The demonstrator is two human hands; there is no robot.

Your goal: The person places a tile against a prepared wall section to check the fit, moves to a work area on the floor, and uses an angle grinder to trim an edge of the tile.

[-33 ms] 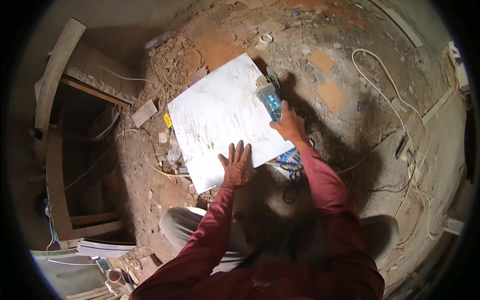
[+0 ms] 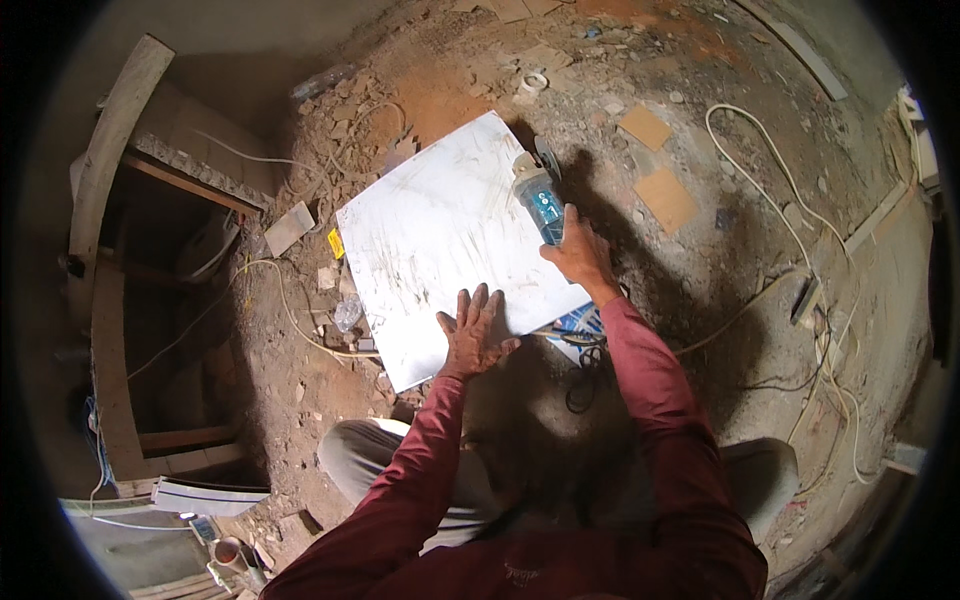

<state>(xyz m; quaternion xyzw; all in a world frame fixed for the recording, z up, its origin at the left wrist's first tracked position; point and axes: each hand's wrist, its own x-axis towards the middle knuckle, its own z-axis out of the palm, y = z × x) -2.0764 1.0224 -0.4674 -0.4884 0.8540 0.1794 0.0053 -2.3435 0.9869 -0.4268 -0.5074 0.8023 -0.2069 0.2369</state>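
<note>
A white square tile (image 2: 420,230), streaked with dark marks, lies at an angle on the rubble-strewn floor. My left hand (image 2: 470,335) rests on its lower part, fingers spread. My right hand (image 2: 580,255) grips a blue angle grinder (image 2: 543,207) along the tile's right edge; the grinder's disc (image 2: 546,153) sits at that edge near the upper corner. A blue printed bag or sheet (image 2: 578,320) and a dark looped cord (image 2: 582,392) lie under and beside the tile's lower right edge. The disc's contact with the tile is hard to make out.
Two tan square pieces (image 2: 665,200) lie to the right, with pale cables (image 2: 760,130) looping beyond. A dark framed opening with a wooden board (image 2: 120,150) stands at the left. A long strip (image 2: 800,55) runs along the upper right wall. Small debris (image 2: 340,120) surrounds the tile.
The tile sits very slightly lower in the view. Both hands and the grinder keep almost the same positions.
</note>
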